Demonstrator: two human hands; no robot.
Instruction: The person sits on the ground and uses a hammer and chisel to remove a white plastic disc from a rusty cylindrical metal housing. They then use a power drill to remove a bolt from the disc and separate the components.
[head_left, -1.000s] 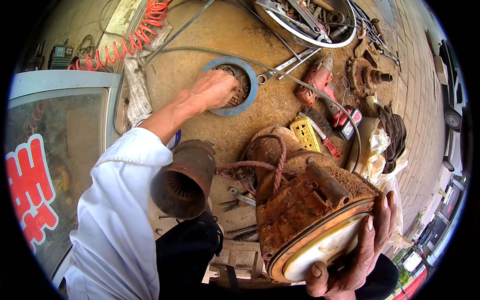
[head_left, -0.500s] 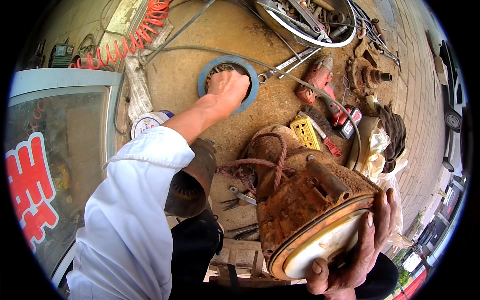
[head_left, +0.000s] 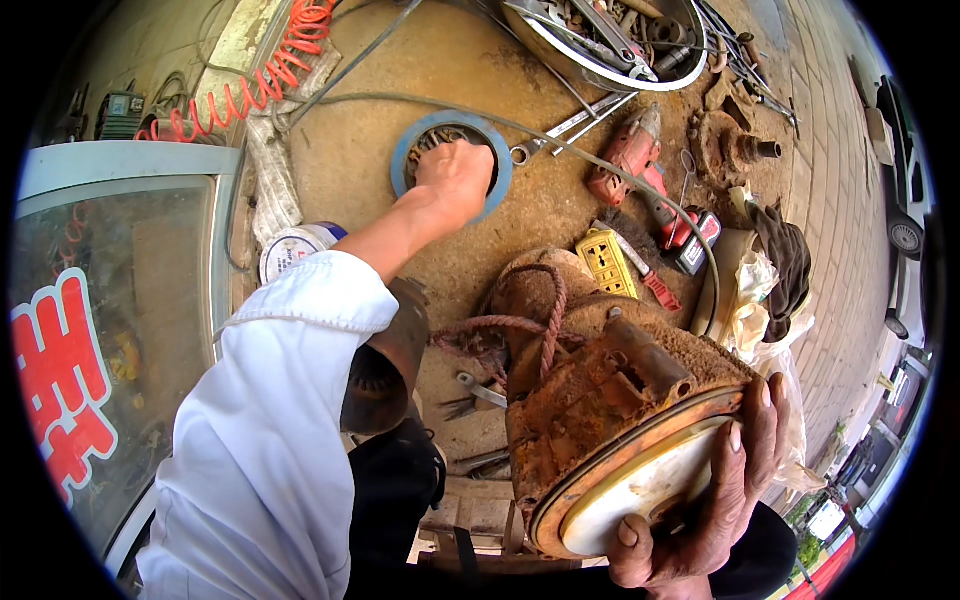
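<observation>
My left hand reaches down into a round blue-rimmed bowl on the ground, which holds small metal parts. The fingers are curled downward, and their tips are hidden in the bowl. Near my knees a heavy rusty motor housing lies tilted, its round end toward me. A pale whitish disc covers much of that end. My right hand grips this end, thumb on the disc and fingers along the rim. A reddish rope is looped around the far part of the housing.
Beside my left forearm stand a dark hollow cylinder and a white tub. Farther right lie a red power tool, a yellow power strip and wrenches. A metal basin holds tools. A cable crosses the ground.
The whole view has shifted slightly. My left hand stays in the bowl and my right hand keeps its hold on the housing, with little visible movement of either.
</observation>
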